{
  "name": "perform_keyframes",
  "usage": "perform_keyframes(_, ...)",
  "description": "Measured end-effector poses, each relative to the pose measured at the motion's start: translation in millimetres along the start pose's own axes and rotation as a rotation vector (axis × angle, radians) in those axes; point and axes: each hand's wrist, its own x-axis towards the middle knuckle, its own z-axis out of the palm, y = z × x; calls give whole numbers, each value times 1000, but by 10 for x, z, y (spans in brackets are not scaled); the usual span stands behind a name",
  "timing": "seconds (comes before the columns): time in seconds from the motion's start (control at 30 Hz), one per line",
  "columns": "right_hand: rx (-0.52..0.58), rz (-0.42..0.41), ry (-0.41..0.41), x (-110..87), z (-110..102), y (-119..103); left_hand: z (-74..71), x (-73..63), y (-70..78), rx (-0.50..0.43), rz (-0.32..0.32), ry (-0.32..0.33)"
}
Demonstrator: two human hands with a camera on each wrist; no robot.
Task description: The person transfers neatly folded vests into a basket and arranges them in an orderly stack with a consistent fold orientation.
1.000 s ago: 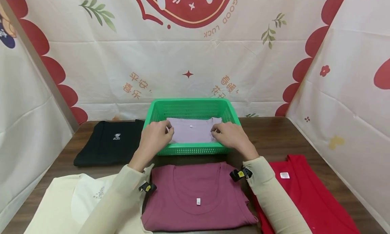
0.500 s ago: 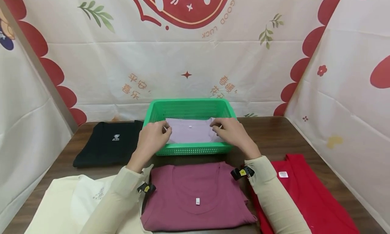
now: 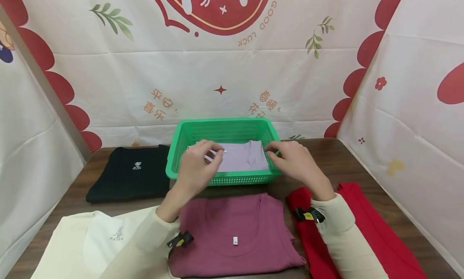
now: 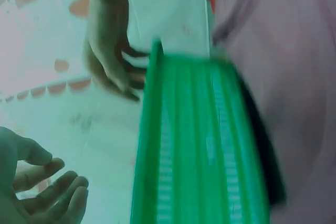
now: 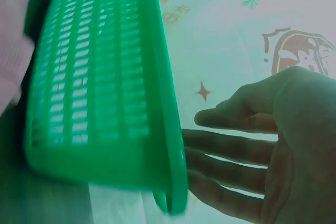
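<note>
A folded lavender shirt (image 3: 237, 160) lies in a green plastic basket (image 3: 235, 180) at the back of the table. My left hand (image 3: 199, 166) hovers over the basket's left front part, hiding some of the shirt. In the left wrist view this hand's fingers (image 4: 44, 184) are loosely bent with nothing between them. Above the basket's right front corner is my right hand (image 3: 295, 162), also holding nothing. Its fingers (image 5: 226, 169) appear fairly straight beside the basket rim in the right wrist view; whether they touch it I cannot tell.
A folded mauve shirt (image 3: 235, 226) lies in front of the basket. To the left are a folded black shirt (image 3: 127, 174) and a cream garment (image 3: 69, 242). A red garment (image 3: 377, 230) lies at right, partly under my right arm. Printed cloth (image 3: 203, 69) hangs behind.
My left hand has lifted and shifted right over the shirt. The right hand has drawn off the shirt to the right. The shirt stays in the basket.
</note>
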Motion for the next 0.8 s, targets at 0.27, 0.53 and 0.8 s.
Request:
perform_keyframes(0.27,-6,-103,198,-419,-233,199,428,-287,478,-246,-174,-388)
perform_keyframes(0.53,-109,1,22,-656,-588,594,822,-421,817,-511,-395,-675)
perform_keyframes(0.8,-67,216,-349,-851,-782,1293,1170,-563,1177,-811,-815,-787)
